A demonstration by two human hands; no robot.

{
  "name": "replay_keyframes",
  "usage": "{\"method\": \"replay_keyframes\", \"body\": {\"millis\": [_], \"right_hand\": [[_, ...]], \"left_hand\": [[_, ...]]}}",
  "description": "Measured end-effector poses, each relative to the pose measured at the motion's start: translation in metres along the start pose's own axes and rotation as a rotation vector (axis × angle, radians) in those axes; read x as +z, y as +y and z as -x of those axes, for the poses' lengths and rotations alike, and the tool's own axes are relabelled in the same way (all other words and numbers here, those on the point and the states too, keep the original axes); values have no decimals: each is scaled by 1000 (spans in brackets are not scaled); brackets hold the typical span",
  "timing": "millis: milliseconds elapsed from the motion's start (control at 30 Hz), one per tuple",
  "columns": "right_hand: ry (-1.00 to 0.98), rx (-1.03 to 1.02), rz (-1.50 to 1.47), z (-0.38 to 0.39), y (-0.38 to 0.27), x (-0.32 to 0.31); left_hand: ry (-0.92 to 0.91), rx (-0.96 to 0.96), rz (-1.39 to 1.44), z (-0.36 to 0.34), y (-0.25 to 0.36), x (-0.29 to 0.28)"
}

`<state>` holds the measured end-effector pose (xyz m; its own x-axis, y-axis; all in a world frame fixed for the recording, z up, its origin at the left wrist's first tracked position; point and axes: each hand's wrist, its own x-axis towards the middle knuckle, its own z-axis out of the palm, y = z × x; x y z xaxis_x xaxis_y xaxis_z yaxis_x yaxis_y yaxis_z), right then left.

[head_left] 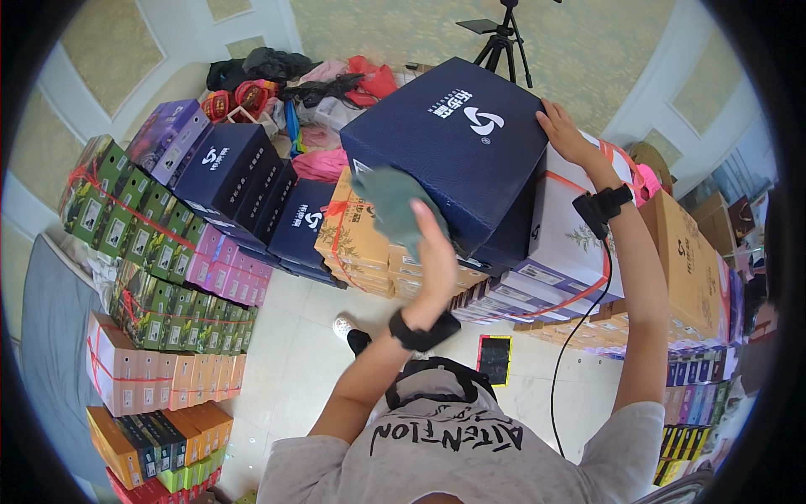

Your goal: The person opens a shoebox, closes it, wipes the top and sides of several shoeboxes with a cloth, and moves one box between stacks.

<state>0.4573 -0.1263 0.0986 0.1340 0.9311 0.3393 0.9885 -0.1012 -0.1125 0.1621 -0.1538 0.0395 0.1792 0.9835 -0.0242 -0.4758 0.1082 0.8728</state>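
My left hand [430,231] is closed on a grey-green cloth [390,202], blurred by motion, against the near left side of a large dark blue box [457,139] with a white logo. This box sits on other stacked boxes. My right hand [571,134] grips its upper right edge, fingers bent over the corner. Just to the right, below that hand, a pale lilac box [562,227] is bound with red strap. A tan box [357,227] with red strap lies under the blue box's left side.
Strapped box stacks [159,227] line the left; taller tan stacks [688,260] stand right. Behind are piled bags and cloths [277,71] and a black tripod [504,46]. A dark yellow-edged panel [495,359] lies on the pale floor [294,328]. A cable hangs from my right wrist.
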Motion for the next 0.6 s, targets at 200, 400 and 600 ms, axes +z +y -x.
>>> {"method": "replay_keyframes", "body": {"millis": [200,400,600], "right_hand": [[-21,-125,267,-7,11,8],[26,-33,272,-3,5,21],[41,-70,294,1,-16,7]], "left_hand": [[-25,97,196,-102,42,-29],[42,188,-51,-8,-24,-9],[-239,234,-199,64,-68,3]]}}
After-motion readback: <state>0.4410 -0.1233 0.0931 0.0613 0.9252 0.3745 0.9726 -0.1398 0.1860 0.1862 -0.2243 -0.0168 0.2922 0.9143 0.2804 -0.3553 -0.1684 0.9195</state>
